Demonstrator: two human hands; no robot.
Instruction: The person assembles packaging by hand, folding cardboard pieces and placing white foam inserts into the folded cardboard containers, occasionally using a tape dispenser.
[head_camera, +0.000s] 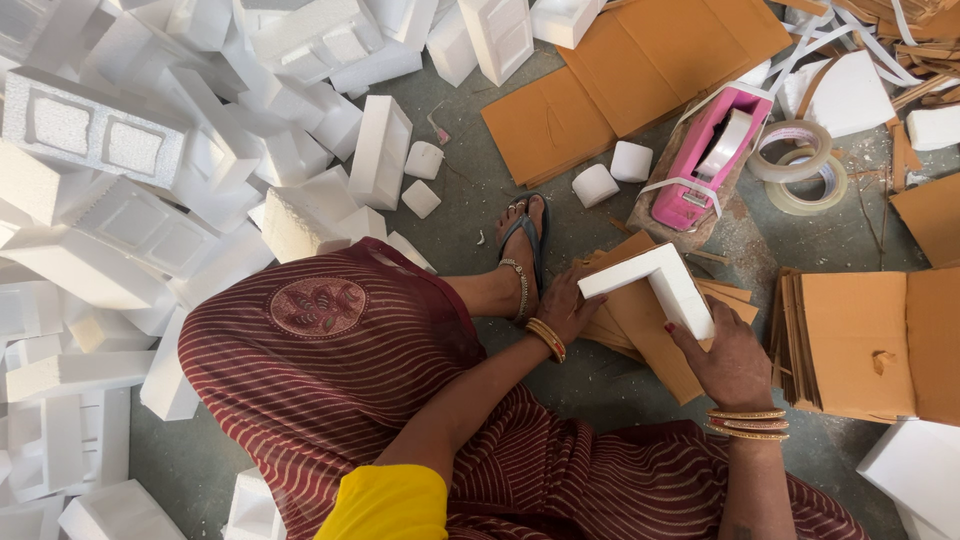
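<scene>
I see the person wears a dark red garment with thin pale stripes (400, 400), and it has one round embroidered patch (317, 306) on the knee part. A short yellow sleeve (385, 503) covers the upper arm. On the left hand (570, 305) wrist are gold and red bangles; the right hand (735, 365) wrist has similar bangles. One foot wears a dark flip-flop sandal (527, 245) and a beaded anklet (519, 285).

The white foam corner piece (660, 283) hides part of the left hand (568, 305), maybe its fingertips. Right of it, a cardboard stack (880, 340) runs off the edge.
</scene>
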